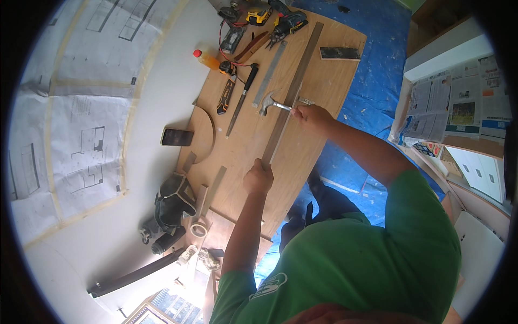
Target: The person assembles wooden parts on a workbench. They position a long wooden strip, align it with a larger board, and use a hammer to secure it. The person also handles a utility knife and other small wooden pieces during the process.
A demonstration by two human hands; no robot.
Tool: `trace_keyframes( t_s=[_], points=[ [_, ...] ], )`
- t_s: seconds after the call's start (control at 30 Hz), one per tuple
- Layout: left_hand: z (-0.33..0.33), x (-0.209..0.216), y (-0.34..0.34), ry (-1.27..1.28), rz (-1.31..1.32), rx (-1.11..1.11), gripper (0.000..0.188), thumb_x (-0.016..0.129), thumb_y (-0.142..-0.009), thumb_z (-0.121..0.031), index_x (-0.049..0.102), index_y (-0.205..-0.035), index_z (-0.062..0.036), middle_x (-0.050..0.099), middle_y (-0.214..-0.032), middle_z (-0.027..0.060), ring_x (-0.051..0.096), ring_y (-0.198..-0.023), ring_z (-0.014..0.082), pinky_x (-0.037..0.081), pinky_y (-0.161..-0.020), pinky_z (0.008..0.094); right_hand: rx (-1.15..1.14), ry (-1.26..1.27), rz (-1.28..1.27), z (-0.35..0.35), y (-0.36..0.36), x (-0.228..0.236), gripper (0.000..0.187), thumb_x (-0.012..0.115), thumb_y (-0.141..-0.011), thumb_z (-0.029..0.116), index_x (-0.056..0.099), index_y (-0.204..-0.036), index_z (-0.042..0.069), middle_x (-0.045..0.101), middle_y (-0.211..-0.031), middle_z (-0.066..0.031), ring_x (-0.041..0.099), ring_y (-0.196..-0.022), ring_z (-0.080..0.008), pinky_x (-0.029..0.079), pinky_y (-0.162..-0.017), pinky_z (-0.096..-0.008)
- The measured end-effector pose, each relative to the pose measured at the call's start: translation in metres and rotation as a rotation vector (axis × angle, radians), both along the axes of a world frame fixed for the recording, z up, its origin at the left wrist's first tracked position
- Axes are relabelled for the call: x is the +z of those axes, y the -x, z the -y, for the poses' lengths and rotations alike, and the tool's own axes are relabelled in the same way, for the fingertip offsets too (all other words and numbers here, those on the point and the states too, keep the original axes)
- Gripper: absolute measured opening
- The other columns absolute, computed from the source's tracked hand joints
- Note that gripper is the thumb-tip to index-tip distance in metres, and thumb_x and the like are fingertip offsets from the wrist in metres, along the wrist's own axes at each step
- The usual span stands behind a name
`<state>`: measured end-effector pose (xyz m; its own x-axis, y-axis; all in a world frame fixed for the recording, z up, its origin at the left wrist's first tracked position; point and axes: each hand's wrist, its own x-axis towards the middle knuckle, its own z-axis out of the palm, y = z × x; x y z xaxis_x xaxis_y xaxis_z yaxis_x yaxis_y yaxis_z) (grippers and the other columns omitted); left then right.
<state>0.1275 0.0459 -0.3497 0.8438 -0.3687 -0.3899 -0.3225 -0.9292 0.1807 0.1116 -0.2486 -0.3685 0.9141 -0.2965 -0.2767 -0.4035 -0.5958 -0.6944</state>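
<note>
My right hand (312,116) is closed round the handle of a claw hammer (267,103). The hammer's metal head hangs over the long, narrow brown strip (304,65), just to its left. Across the wooden worktop (245,148) that strip runs from the far end towards me. My left hand (259,177) is closed on the strip's near end. A small pale piece with markings (306,101) lies beside the strip, close to my right hand. From this angle I cannot tell whether the hammer head touches anything.
Left of the strip lie a flat grey metal bar (270,73), a black-handled tool (250,78), a utility knife (225,96) and a phone (177,136). A dark block (340,53) and a power tool (290,24) sit farther off. Blue sheeting (372,81) covers the floor.
</note>
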Motion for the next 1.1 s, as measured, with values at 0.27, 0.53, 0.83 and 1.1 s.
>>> trace_keyframes(
  t_s=[0.27,0.53,0.83,1.1],
  points=[
    [-0.001,0.0,0.0,0.01,-0.025,-0.005,0.031,0.063,-0.094,-0.04,0.055,-0.1,-0.0104,0.073,-0.084,0.0191,0.072,-0.079,0.0416,0.057,-0.069,0.0548,-0.142,0.027,0.033,0.062,-0.037,0.0,0.055,0.042,-0.107,0.05,0.065,-0.09,0.003,0.066,-0.081,-0.0219,0.064,-0.079,-0.0417,0.049,-0.072,-0.0497],
    [0.0,0.01,-0.005,-0.02,-0.098,0.032,0.032,0.062,-0.095,-0.04,0.055,-0.104,-0.01,0.073,-0.093,0.0204,0.071,-0.088,0.0424,0.056,-0.075,0.054,0.023,-0.162,-0.025,-0.091,0.038,-0.004,0.05,0.046,-0.106,0.047,0.062,-0.086,0.004,0.064,-0.075,-0.0226,0.063,-0.073,-0.0425,0.049,-0.068,-0.0505],
    [0.001,0.01,-0.002,0.007,-0.123,0.01,0.032,0.061,-0.096,-0.038,0.054,-0.107,-0.0088,0.074,-0.094,0.0202,0.072,-0.088,0.0422,0.057,-0.077,0.0534,-0.239,-0.048,0.058,0.036,-0.02,0.005,0.056,0.045,-0.105,0.051,0.065,-0.089,0.001,0.066,-0.076,-0.0216,0.066,-0.076,-0.041,0.05,-0.07,-0.0486],
    [-0.003,0.016,-0.003,-0.015,-0.155,0.041,0.033,0.061,-0.096,-0.036,0.053,-0.111,-0.0069,0.074,-0.099,0.019,0.073,-0.092,0.0398,0.057,-0.082,0.052,-0.005,-0.147,-0.075,-0.129,0.045,0.004,0.054,0.043,-0.106,0.049,0.066,-0.091,0.003,0.067,-0.079,-0.023,0.065,-0.078,-0.0446,0.051,-0.071,-0.0505]
  ],
)
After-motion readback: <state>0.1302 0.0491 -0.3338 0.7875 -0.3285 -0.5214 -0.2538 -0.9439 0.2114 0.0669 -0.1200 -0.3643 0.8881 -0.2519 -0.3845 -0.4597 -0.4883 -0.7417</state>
